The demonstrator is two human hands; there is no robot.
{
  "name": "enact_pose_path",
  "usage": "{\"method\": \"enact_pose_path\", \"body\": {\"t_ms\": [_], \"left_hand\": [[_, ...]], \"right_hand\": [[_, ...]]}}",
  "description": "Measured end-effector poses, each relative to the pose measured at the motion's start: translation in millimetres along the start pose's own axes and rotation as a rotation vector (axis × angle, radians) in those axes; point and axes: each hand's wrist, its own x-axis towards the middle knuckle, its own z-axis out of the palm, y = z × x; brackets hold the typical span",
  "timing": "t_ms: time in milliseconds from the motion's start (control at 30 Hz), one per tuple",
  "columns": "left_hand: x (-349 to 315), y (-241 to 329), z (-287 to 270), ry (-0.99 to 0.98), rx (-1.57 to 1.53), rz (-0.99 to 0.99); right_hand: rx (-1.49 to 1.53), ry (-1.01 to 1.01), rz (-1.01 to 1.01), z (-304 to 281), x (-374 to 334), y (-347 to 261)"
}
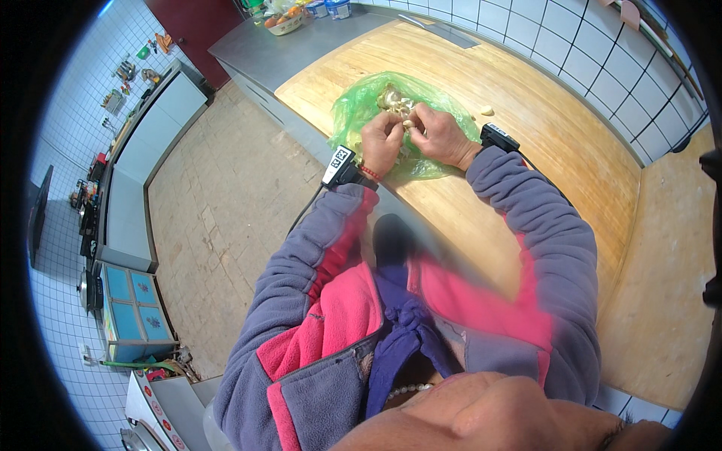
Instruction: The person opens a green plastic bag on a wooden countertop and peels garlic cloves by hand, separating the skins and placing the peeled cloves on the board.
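Note:
Both hands meet over a spread green plastic bag (353,101) on the wooden board (541,150). My left hand (382,144) is closed, its thumb and index finger pinched at a small pale garlic clove (408,125). From the other side my right hand (444,137) grips the same clove with thumb and bent fingers. Just beyond the fingertips, garlic pieces (391,98) and papery skins lie on the bag. A pale, bare clove (487,110) rests on the board to the right of the bag. The fingers partly hide the held clove.
A flat-bladed cleaver (444,32) lies at the board's far edge by the tiled wall (560,45). On the grey counter (267,52), a bowl (287,26) of eggs or fruit stands beside blue-and-white tubs (338,9). Tiled floor (210,188) stretches left of the counter.

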Motion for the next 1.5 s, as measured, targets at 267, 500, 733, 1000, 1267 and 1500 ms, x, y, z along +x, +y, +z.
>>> {"method": "enact_pose_path", "body": {"t_ms": [267,500,733,1000,1267,1500], "left_hand": [[1.1,-0.6,-0.3,0.011,0.05,0.04],[2.4,-6.2,-0.7,0.058,0.159,0.066],[5.5,-15.5,-4.1,0.113,0.022,-0.051],[-2.7,5.3,1.4,0.008,0.069,0.138],[-1.1,0.9,4.3,0.067,0.104,0.138],[1.5,-9.6,2.3,0.063,0.075,0.096]], "right_hand": [[-0.05,0.017,0.003,-0.2,0.5,-1.8],[0.018,-0.001,0.026,1.2,-0.5,-2.8],[0.512,0.008,0.347,-1.1,1.7,3.9],[0.195,-0.031,0.129,-2.2,-2.2,6.8],[0.207,-0.07,0.216,2.2,3.3,-3.2],[0.214,-0.045,0.137,3.9,1.2,-2.2]]}}
